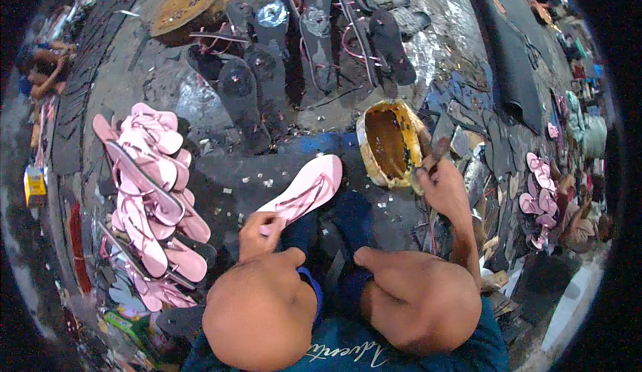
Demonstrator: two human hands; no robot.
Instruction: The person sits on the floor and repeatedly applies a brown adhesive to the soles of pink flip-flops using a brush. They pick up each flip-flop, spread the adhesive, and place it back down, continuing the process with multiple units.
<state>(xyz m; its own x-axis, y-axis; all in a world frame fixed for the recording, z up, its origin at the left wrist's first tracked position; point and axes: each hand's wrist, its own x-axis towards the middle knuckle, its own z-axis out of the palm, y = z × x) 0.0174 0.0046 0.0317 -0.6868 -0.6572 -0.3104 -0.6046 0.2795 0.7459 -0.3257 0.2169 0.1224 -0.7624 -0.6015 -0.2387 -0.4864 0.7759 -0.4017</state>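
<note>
My left hand point(262, 234) is closed on the heel end of a pink flip-flop point(304, 195), whose thong straps face up and whose toe points away to the right. My right hand point(441, 183) is at the right rim of a yellowish, glue-crusted pot point(366, 146). The pot is tipped so that its brown inside shows. Between the right fingers sits a short dark brown tool point(439, 148); its working end is hidden and its kind is unclear. A heap of pink flip-flops point(148, 198) lies left of my left hand.
Several dark soles with straps point(315, 44) lie across the floor ahead. Behind them on the left rests a round wooden block point(194, 5). A rolled black sheet point(508, 64) lies far right, with scraps point(461, 94) nearby. More pink flip-flops point(540, 198) lie at the right.
</note>
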